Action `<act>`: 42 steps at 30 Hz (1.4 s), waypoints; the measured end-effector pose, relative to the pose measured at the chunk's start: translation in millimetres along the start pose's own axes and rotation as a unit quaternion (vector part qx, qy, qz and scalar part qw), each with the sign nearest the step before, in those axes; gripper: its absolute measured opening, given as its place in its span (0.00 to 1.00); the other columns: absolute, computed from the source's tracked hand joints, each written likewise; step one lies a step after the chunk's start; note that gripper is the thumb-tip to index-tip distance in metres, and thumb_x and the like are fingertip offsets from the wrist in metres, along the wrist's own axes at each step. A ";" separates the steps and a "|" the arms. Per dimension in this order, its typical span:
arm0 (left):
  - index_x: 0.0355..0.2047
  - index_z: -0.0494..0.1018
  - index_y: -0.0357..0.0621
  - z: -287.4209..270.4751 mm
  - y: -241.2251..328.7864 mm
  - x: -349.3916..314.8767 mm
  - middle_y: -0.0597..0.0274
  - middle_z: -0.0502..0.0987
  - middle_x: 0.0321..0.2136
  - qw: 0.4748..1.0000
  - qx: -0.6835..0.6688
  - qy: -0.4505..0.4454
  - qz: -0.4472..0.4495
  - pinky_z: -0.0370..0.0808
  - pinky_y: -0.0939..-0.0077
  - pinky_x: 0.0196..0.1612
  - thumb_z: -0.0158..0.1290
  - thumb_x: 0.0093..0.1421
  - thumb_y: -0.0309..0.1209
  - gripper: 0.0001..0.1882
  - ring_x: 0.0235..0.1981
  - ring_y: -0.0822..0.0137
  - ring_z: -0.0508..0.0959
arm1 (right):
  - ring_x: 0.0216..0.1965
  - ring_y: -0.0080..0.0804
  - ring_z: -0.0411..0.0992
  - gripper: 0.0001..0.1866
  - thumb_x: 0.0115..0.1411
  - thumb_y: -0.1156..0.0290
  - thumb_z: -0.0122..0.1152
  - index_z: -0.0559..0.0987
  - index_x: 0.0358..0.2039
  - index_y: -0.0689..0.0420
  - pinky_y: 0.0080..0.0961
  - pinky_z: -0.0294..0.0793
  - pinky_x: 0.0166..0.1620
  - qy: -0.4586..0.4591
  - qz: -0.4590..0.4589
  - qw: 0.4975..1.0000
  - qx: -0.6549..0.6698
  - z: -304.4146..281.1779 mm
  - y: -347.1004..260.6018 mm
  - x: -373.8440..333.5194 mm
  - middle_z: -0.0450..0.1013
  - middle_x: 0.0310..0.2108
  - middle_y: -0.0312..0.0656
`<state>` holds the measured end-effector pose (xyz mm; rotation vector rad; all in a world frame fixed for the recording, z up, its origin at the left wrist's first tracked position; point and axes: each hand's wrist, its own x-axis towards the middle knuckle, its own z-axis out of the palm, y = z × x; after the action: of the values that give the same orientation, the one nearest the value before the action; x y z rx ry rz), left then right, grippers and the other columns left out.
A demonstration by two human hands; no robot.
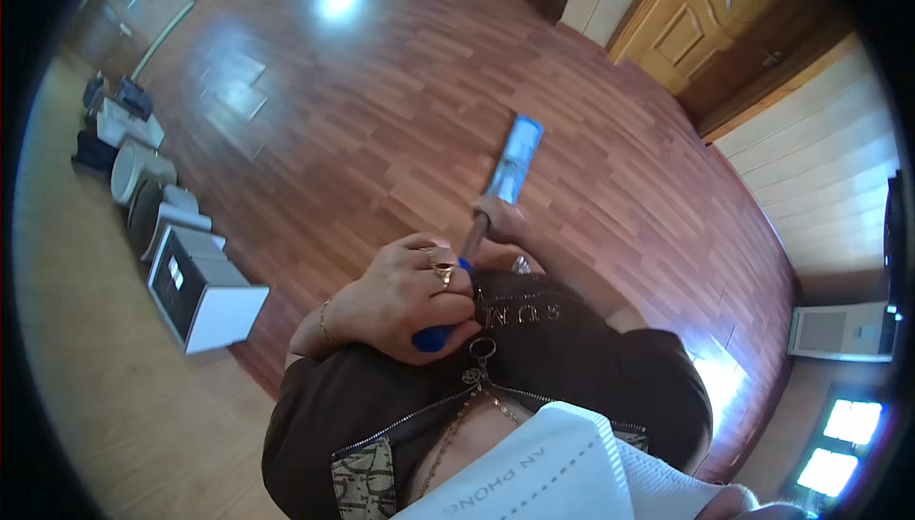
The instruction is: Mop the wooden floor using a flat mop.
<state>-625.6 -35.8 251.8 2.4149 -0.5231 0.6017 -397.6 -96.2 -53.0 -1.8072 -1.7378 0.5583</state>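
Note:
My left hand, with rings and a thin bracelet, is closed around the blue top end of a mop handle held close to my chest. My right hand grips the same handle lower down, farther from me. The flat blue mop head rests on the reddish wooden floor ahead of me. My dark brown zip jacket and a white face mask fill the lower part of the view.
Several white boxes and round containers line the left wall. A wooden door stands at the upper right, and a white appliance sits low by the right wall. Chair legs show at the far top.

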 end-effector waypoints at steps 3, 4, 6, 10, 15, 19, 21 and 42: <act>0.23 0.72 0.50 -6.4 27.6 -9.0 0.69 0.69 0.22 0.997 0.056 0.026 -0.044 0.70 0.68 0.34 0.63 0.44 0.33 0.10 0.24 0.66 0.72 | 0.34 0.50 0.70 0.07 0.44 0.68 0.59 0.72 0.22 0.56 0.42 0.67 0.35 -0.031 -0.119 0.992 0.028 9.0 -33.4 37.1 0.72 0.27 0.48; 0.26 0.74 0.49 -7.7 32.2 -10.0 0.69 0.68 0.20 0.995 0.073 0.039 -0.049 0.70 0.70 0.31 0.63 0.44 0.35 0.11 0.21 0.67 0.71 | 0.34 0.50 0.70 0.07 0.42 0.69 0.59 0.73 0.22 0.56 0.42 0.67 0.36 -0.063 -0.134 0.989 0.033 13.5 -41.5 46.7 0.72 0.27 0.48; 0.28 0.75 0.48 -9.2 48.0 -10.6 0.70 0.67 0.19 0.990 0.096 0.050 -0.085 0.70 0.70 0.31 0.63 0.44 0.36 0.12 0.21 0.68 0.71 | 0.35 0.50 0.71 0.06 0.43 0.69 0.59 0.74 0.22 0.55 0.45 0.68 0.36 -0.130 -0.140 0.981 0.032 19.7 -67.1 60.5 0.72 0.27 0.47; 0.34 0.77 0.49 -9.6 83.1 -13.8 0.72 0.64 0.15 0.973 0.160 0.088 -0.142 0.71 0.71 0.29 0.64 0.45 0.43 0.18 0.16 0.70 0.69 | 0.33 0.50 0.72 0.07 0.43 0.65 0.62 0.77 0.24 0.53 0.47 0.69 0.35 -0.231 -0.228 0.945 0.041 31.8 -121.3 76.6 0.74 0.26 0.46; 0.29 0.77 0.45 -9.5 93.4 -8.4 0.67 0.73 0.16 0.959 0.209 0.123 -0.145 0.70 0.73 0.26 0.66 0.44 0.51 0.23 0.17 0.70 0.72 | 0.31 0.46 0.72 0.06 0.40 0.65 0.61 0.76 0.20 0.51 0.45 0.66 0.40 -0.297 -0.312 0.901 0.051 55.7 -145.9 92.3 0.73 0.23 0.42; 0.25 0.75 0.44 -5.3 96.8 1.5 0.66 0.74 0.16 0.941 0.234 0.142 -0.197 0.70 0.71 0.26 0.66 0.43 0.53 0.25 0.17 0.68 0.73 | 0.30 0.41 0.73 0.05 0.37 0.66 0.60 0.74 0.16 0.48 0.43 0.61 0.46 -0.280 -0.372 0.885 0.022 52.0 -147.3 94.8 0.73 0.21 0.38; 0.17 0.73 0.46 1.8 91.4 10.8 0.68 0.71 0.15 0.931 0.243 0.173 -0.209 0.71 0.72 0.26 0.66 0.40 0.51 0.22 0.16 0.70 0.72 | 0.30 0.41 0.73 0.05 0.39 0.64 0.60 0.74 0.18 0.47 0.41 0.61 0.46 -0.270 -0.366 0.891 0.022 50.1 -136.5 94.3 0.74 0.21 0.37; 0.27 0.77 0.46 74.6 -83.6 45.5 0.60 0.79 0.34 0.968 0.055 0.080 -0.232 0.71 0.65 0.41 0.68 0.38 0.34 0.15 0.36 0.57 0.78 | 0.33 0.40 0.74 0.09 0.40 0.63 0.63 0.74 0.21 0.48 0.43 0.67 0.29 0.038 -0.010 0.995 -0.092 -37.8 122.7 95.1 0.72 0.25 0.36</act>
<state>-525.4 -29.9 184.5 2.4435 0.1492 0.6203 -273.3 -5.6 -96.4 -1.9074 -1.8035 0.3247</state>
